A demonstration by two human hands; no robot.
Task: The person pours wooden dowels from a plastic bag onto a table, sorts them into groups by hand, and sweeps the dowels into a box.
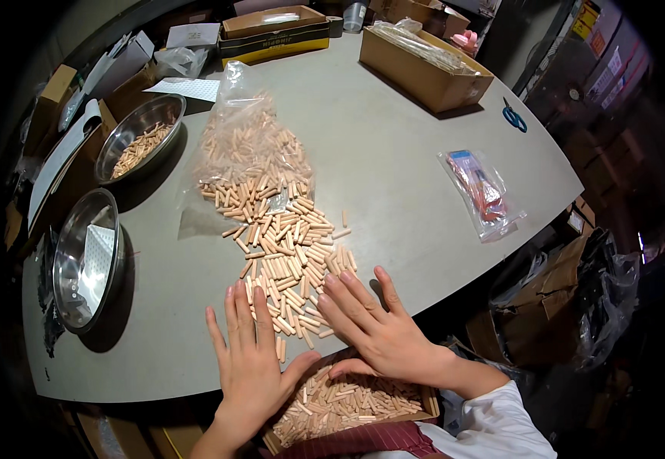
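A loose spread of short wooden dowel pins [290,249] runs over the grey table towards me, spilling from the mouth of a clear plastic bag [233,99] that still holds many of them. My left hand [248,359] lies flat with fingers stretched, at the left side of the near end of the spread. On the right side, my right hand [382,333] is spread too, its fingertips touching the dowels. Neither hand grips anything. Below the table edge, under my hands, a cardboard box [429,402] is filled with more dowel pins.
To the left stand a steel bowl [118,252] with a white sheet inside and another steel bowl [177,115] holding dowels. Blue-handled scissors [514,117], a clear packet [478,191] and a long carton [416,73] lie to the right. A yellow-black box [275,42] stands at the back.
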